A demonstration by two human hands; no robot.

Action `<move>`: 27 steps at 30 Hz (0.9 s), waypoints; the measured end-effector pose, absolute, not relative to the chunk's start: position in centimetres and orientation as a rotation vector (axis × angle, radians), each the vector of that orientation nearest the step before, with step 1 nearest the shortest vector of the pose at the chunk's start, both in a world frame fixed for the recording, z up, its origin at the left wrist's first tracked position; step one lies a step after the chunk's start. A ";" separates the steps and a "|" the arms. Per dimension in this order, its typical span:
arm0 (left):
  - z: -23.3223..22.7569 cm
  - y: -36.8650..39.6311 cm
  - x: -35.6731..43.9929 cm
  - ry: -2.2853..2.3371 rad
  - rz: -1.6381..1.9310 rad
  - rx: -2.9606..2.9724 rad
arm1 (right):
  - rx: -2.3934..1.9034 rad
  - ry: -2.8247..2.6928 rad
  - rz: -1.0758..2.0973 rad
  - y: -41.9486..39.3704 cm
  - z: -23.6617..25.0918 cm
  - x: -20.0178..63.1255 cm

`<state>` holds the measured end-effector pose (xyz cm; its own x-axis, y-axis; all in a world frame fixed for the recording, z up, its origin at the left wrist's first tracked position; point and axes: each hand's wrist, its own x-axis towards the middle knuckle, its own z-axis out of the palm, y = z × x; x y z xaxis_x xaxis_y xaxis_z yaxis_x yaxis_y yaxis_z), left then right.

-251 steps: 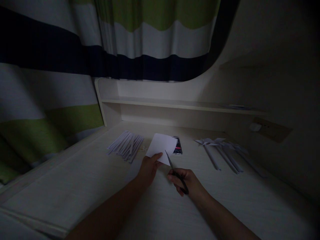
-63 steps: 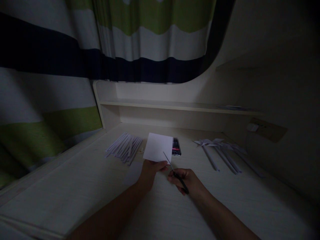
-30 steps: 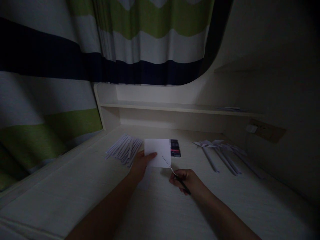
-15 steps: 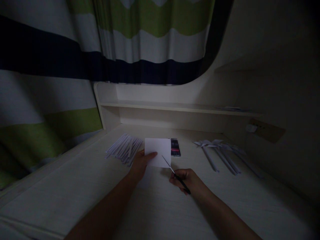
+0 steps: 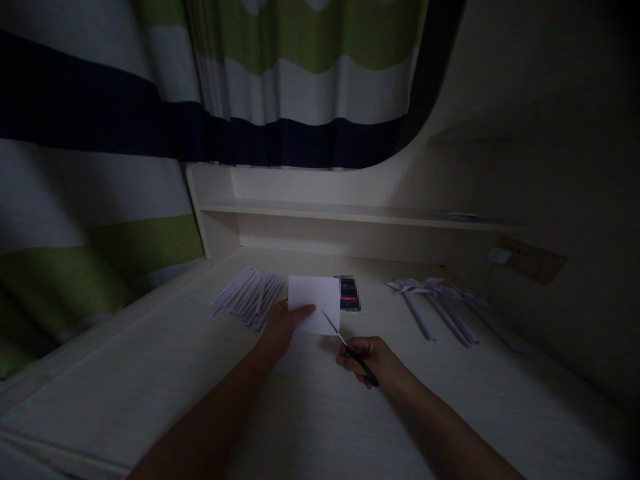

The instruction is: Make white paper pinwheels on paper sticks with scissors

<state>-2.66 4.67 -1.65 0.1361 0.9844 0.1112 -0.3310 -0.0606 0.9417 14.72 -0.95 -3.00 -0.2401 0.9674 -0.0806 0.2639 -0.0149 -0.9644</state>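
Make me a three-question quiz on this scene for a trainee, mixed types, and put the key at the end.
1. Short answer: What tool does the right hand hold?
2. Fill in the blank: The left hand's ____ lies across the face of the sheet of paper.
3. True or false: The pile of white sticks lies to the left of the sheet of paper.

Key:
1. Scissors
2. thumb
3. True
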 end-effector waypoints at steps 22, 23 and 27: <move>-1.9 4.7 -2.5 0.800 1.284 1.068 | -1.317 -1.604 1.281 -1.0 -3.4 14.6; -1.8 4.7 -2.5 0.815 1.292 1.055 | -1.327 -1.617 1.278 -0.9 -3.5 14.5; -1.4 4.9 -2.7 0.863 1.375 0.998 | -1.424 -1.663 1.226 -0.2 -4.5 14.9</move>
